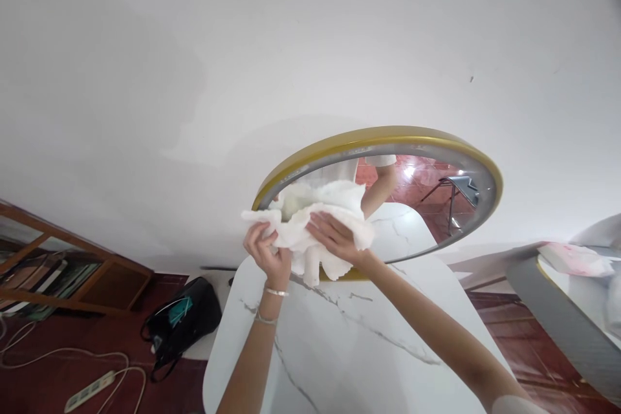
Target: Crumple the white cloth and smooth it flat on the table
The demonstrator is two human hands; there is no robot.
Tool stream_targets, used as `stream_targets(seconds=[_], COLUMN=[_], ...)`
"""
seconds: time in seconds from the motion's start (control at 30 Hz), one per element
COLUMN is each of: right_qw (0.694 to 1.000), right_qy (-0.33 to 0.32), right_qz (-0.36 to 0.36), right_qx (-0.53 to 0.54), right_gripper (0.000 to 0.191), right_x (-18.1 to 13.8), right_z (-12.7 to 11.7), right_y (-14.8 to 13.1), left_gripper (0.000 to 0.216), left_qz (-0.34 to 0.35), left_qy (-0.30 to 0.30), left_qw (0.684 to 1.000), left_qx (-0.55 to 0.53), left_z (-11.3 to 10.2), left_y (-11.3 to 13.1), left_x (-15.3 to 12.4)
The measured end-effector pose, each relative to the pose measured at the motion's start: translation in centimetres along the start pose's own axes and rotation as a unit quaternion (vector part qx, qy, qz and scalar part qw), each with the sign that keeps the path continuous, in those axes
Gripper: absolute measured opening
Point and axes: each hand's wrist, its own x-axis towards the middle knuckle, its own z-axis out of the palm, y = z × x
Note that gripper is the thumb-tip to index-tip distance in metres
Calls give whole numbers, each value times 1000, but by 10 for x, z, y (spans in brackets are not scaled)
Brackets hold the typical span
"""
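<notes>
A round mirror [436,220] with a gold rim [383,136] leans against the white wall at the back of a white marble table [349,349]. A crumpled white cloth [334,213] lies against the mirror's lower left part. My left hand [266,249] grips the cloth's left edge with curled fingers; two thin bangles sit on that wrist. My right hand [334,236] rests flat on the cloth, fingers spread, pressing it to the glass. The mirror reflects an arm, the cloth and a chair.
A black bag [182,326] sits on the dark red floor left of the table, with a white power strip [90,391] and cables. A wooden glass-front cabinet [58,272] stands at far left. At right, a second surface carries a white and pink packet [575,259].
</notes>
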Motion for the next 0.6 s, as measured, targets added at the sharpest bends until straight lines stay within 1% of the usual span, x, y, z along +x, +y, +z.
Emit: stream_targets(seconds=[0.07,0.13,0.17,0.2,0.27,0.3,0.37,0.4,0.47,0.5,0.53,0.6], right_qw=[989,967,957,948,938,937,945,953,975,984,992,993], right_qy=[67,146,173,193,200,193,158,131,63,23,-16,-68], right_qz=[-68,-95,-102,-107,-125,-137,-160,-168,-166,-154,-124,-23], right_qx=[-109,-185,-211,-230,-253,-255,-236,-213,-137,-86,-24,98], right_gripper=[44,51,53,55,55,55,52,51,49,49,47,41], right_x=[17,35,42,50,63,68,78,81,86,87,86,80], right_z=[-16,-31,-38,-45,-58,-63,-68,-67,-58,-50,-41,-19], right_y=[-10,-25,-33,-42,-61,-70,-85,-89,-93,-92,-90,-81], left_gripper=[4,5,7,10,17,21,27,28,29,30,30,34], left_qz=[20,42,43,39,3,-25,-87,-116,-151,-161,-167,-174], left_qy=[41,69,75,77,66,57,39,32,23,21,15,-1], left_qw=[998,994,992,991,990,990,989,988,985,984,983,982], left_qx=[-32,-69,-88,-105,-126,-127,-113,-101,-85,-80,-79,-77], left_z=[7,12,13,14,13,12,9,8,5,3,1,-4], left_y=[10,19,23,26,27,25,16,10,-3,-10,-16,-28], left_x=[37,68,81,90,100,100,91,83,61,49,35,6])
